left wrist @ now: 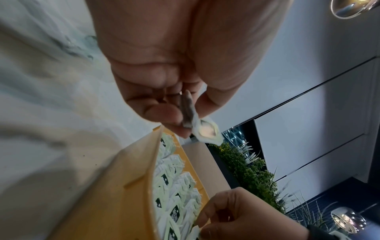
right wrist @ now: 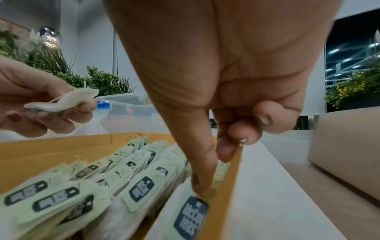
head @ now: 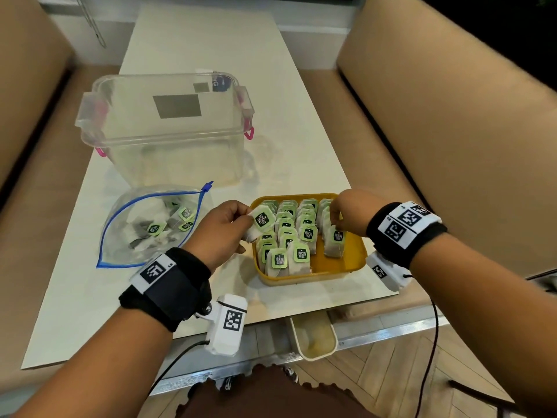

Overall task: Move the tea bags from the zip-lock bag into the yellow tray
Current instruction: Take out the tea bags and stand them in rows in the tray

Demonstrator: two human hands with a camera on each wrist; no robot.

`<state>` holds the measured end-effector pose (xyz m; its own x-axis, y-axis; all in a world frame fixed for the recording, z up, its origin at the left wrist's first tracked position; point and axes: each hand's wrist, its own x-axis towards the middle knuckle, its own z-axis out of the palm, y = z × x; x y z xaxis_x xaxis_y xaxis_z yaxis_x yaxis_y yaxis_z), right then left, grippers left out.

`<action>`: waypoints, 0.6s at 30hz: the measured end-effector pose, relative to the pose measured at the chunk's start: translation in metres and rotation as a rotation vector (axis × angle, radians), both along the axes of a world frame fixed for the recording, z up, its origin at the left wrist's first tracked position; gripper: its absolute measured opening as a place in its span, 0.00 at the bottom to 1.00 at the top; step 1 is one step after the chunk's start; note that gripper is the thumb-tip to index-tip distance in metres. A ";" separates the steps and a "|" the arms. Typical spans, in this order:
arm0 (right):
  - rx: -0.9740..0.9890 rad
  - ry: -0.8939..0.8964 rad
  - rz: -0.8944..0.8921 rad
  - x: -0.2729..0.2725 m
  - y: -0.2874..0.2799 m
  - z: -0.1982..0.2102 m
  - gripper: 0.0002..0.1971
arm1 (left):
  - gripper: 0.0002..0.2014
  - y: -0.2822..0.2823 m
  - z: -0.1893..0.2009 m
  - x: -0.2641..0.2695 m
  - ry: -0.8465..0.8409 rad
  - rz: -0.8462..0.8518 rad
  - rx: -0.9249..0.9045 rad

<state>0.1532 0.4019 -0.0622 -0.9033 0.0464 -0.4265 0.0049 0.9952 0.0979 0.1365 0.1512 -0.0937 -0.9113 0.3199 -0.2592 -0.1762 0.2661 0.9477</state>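
Note:
The yellow tray [head: 316, 277] sits on the white table and holds rows of standing tea bags [head: 286, 233] with green tags. My left hand [head: 245, 218] hovers over the tray's left edge, pinching one tea bag [head: 261, 221] between thumb and fingers [left wrist: 162, 113]. My right hand [head: 334, 217] reaches down into the rightmost row, thumb [right wrist: 202, 177] and forefinger pinching the top of a tea bag [right wrist: 190, 216] against the tray's right wall [right wrist: 224, 194]. The open zip-lock bag [head: 120, 236] with a blue seal lies left of the tray, with several tea bags [head: 156, 228] inside.
A clear plastic storage box [head: 165, 125] with pink clips stands behind the zip-lock bag. Beige sofas [head: 452, 122] flank the table on both sides. A small cream container [head: 313, 339] sits below the table's near edge.

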 end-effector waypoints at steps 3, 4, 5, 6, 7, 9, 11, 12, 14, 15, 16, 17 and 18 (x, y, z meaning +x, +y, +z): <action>-0.044 0.084 0.007 0.002 -0.003 0.009 0.10 | 0.03 -0.001 -0.001 0.000 0.018 -0.019 0.028; -0.102 0.135 0.017 0.002 -0.005 0.014 0.10 | 0.03 0.000 0.000 0.001 0.026 -0.024 0.038; -0.190 0.180 0.023 0.004 -0.010 0.020 0.11 | 0.03 0.001 0.000 0.001 0.034 -0.029 0.050; -0.296 0.207 0.023 0.007 -0.016 0.027 0.12 | 0.03 0.003 0.001 0.002 0.039 -0.034 0.064; -0.404 0.216 0.019 0.010 -0.023 0.034 0.12 | 0.04 0.005 0.002 0.003 0.045 -0.039 0.078; -0.547 0.220 0.022 0.015 -0.039 0.044 0.12 | 0.04 0.010 0.004 0.004 0.067 -0.052 0.097; -0.602 0.246 0.017 0.017 -0.050 0.046 0.09 | 0.04 0.015 0.006 0.004 0.088 -0.076 0.122; -0.618 0.268 0.008 0.017 -0.052 0.045 0.08 | 0.04 0.016 0.006 0.004 0.086 -0.087 0.142; -0.638 0.310 -0.018 0.017 -0.051 0.044 0.06 | 0.07 0.018 0.006 0.005 0.064 -0.113 0.183; -0.643 0.315 -0.032 0.017 -0.049 0.045 0.05 | 0.09 0.017 0.005 0.005 0.057 -0.131 0.185; -0.651 0.309 -0.046 0.018 -0.046 0.046 0.06 | 0.11 0.017 0.003 0.005 0.060 -0.150 0.171; -0.659 0.297 -0.058 0.019 -0.043 0.047 0.06 | 0.12 0.016 0.001 0.005 0.070 -0.165 0.142; -0.666 0.286 -0.070 0.020 -0.039 0.048 0.06 | 0.12 0.014 -0.002 0.005 0.085 -0.171 0.106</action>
